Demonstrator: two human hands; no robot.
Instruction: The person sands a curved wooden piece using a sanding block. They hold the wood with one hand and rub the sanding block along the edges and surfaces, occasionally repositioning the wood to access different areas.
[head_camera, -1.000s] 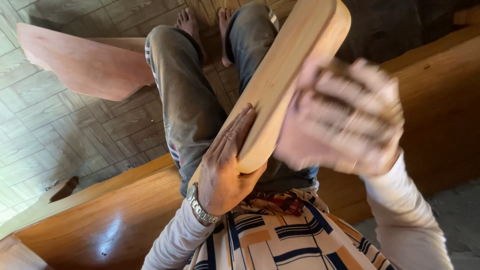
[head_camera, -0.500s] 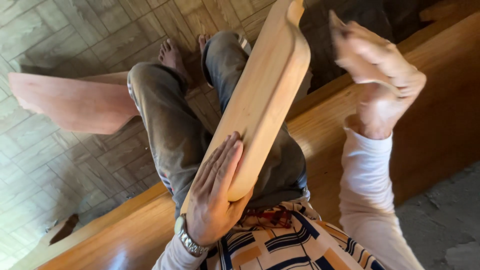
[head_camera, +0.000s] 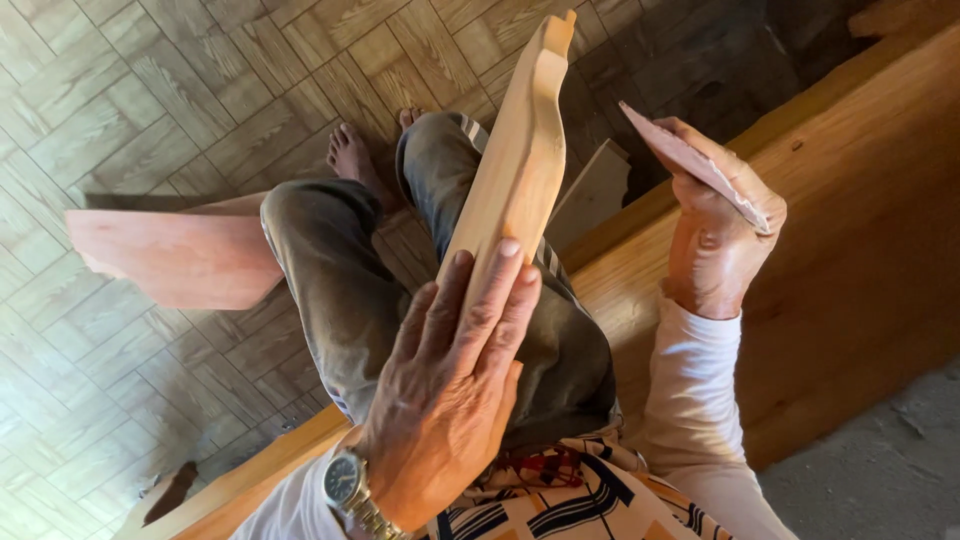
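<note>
The wooden board (head_camera: 515, 190) leans under my flat, spread left hand (head_camera: 455, 400); my raised right hand (head_camera: 715, 225) grips, apparently, sandpaper (head_camera: 690, 160).

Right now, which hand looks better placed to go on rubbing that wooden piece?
Probably the right hand: it holds the sandpaper and is lifted clear beside the wooden piece. The left hand lies flat on the piece's lower end, steadying it over the lap, so it looks busy.

floor (head_camera: 150, 110) — wood parquet | on it — reddish plank (head_camera: 170, 260), bare foot (head_camera: 352, 160), pale wood offcut (head_camera: 590, 195)
</note>
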